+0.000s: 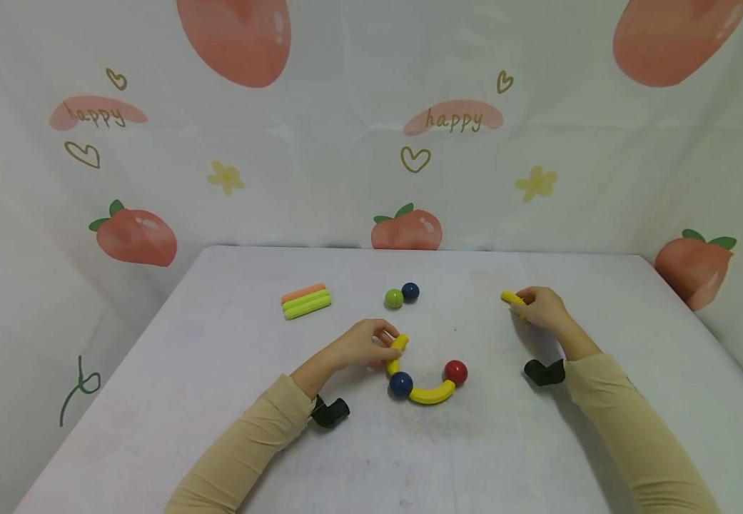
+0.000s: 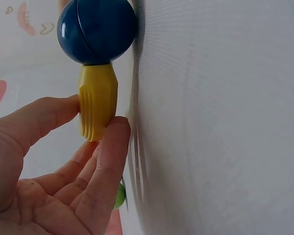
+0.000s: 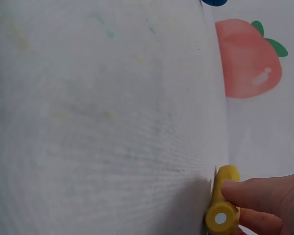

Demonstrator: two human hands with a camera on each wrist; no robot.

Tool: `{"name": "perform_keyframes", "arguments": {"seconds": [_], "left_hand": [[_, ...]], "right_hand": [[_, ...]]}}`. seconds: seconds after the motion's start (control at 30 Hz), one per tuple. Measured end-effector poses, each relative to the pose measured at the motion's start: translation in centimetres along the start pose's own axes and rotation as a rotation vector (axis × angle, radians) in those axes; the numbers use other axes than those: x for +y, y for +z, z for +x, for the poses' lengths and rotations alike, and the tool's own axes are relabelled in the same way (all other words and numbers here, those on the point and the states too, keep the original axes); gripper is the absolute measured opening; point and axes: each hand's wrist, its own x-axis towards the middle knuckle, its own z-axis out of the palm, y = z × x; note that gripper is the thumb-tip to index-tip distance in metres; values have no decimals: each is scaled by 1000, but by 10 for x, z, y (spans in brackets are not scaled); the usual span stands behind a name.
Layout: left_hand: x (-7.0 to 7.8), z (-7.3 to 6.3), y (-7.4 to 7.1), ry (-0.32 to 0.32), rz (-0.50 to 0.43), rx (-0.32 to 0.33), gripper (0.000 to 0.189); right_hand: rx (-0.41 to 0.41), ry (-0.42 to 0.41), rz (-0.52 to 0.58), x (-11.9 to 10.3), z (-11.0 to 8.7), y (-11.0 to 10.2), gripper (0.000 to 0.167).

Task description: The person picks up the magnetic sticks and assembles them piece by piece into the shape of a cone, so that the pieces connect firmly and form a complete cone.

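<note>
In the head view my left hand pinches a curved yellow rod. The rod's lower end meets a blue ball; in the left wrist view, thumb and fingers grip the yellow rod below the blue ball. A second curved yellow rod runs from that ball to a red ball. A patch of red shows under my left hand, mostly hidden. Farther right, my right hand pinches another yellow rod, whose end has a round silvery spot in the right wrist view.
At the back left lie an orange rod and yellow-green rods side by side. A green ball and another blue ball sit together at the back middle. A printed curtain hangs behind the white table.
</note>
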Motion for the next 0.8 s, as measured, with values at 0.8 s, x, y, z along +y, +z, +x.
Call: {"name": "perform_keyframes", "arguments": {"seconds": [0.8], "left_hand": [[1,-1,0,-16,6,1,35]], "right_hand": [[-123,-12,104,-18,-19,11,41]]}}
